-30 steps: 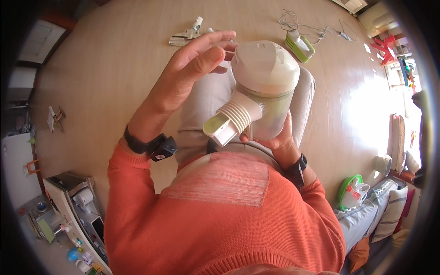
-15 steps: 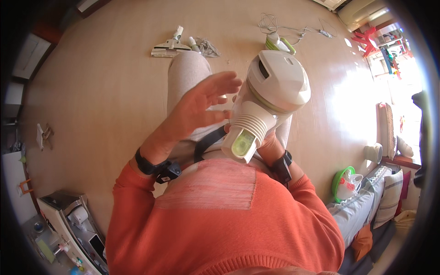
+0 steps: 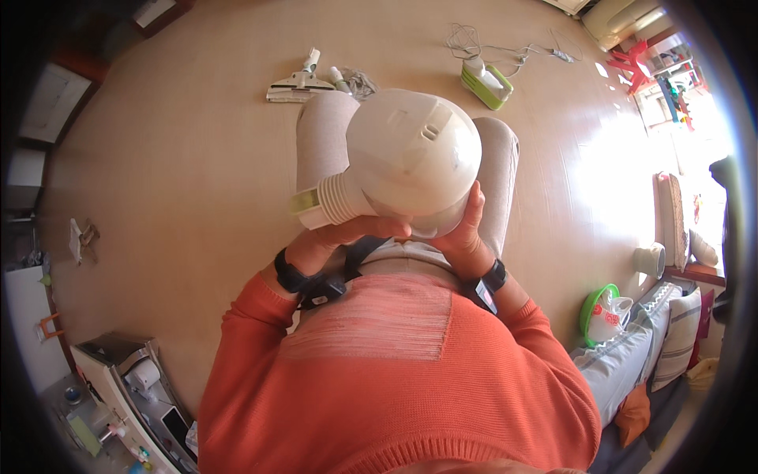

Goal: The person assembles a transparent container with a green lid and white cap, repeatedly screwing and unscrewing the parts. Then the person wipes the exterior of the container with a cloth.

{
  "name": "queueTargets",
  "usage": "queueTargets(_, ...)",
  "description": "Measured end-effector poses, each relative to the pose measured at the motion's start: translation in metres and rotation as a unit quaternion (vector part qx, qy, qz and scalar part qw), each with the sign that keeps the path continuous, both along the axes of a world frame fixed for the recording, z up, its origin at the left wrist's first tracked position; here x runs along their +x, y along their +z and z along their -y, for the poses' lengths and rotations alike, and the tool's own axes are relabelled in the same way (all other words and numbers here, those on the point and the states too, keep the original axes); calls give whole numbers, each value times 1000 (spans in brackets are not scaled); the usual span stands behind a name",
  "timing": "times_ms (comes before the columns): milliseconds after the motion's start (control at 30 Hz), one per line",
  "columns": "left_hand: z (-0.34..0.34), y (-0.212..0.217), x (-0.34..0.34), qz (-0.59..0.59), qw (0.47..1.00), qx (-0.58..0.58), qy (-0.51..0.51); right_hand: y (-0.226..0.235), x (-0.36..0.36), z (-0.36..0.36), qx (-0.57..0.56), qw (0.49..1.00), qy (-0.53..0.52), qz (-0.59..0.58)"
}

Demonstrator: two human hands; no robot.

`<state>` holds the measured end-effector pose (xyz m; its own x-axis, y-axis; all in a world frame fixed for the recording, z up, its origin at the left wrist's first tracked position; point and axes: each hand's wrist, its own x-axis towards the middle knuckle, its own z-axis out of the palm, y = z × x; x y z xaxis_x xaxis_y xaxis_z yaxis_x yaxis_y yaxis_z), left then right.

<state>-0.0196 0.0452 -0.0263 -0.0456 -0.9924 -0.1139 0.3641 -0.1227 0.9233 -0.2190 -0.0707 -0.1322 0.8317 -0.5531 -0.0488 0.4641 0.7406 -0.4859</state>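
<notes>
Over my lap I hold a white handheld vacuum cleaner body (image 3: 414, 150), rounded at the far end, with a ribbed collar and a pale green window on the nozzle-like part pointing left. My left hand (image 3: 347, 232) curls under the ribbed part, its fingers reaching beneath the body. On the near right side my right hand (image 3: 466, 233) grips the body, thumb up along its edge. Some fingers of both hands are hidden under the body. Each wrist wears a dark strap with a small device.
Beyond my knees lie a flat white floor head (image 3: 298, 87) and a crumpled grey thing (image 3: 361, 84). A green and white base (image 3: 487, 83) with a cable (image 3: 517, 59) sits at far right. At right, a sofa (image 3: 624, 363) holds a green-rimmed basin (image 3: 588, 316). A cabinet (image 3: 118, 379) stands left.
The vacuum body has turned, its ribbed end swinging from near me to the left. My left hand, raised and open before, now holds it from below.
</notes>
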Motion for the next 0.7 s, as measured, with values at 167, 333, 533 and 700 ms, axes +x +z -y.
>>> queueTargets(167, -11, 5, 6, -66, 996, 21, 64, 6, 4, 0, -80, 992, 36, -91)
queueTargets(333, -15, -14, 10, -98, 994, 9, 52, 10, 5, 4, -110, 988, 85, -62)
queueTargets(533, 16, -73, 24, -165, 974, -131, 81, 23, 7, -1, -120, 985, 81, -95)
queueTargets(700, 13, -93, 35, -215, 967, -120, 69, 44, 2, -4, -178, 967, 87, -161)
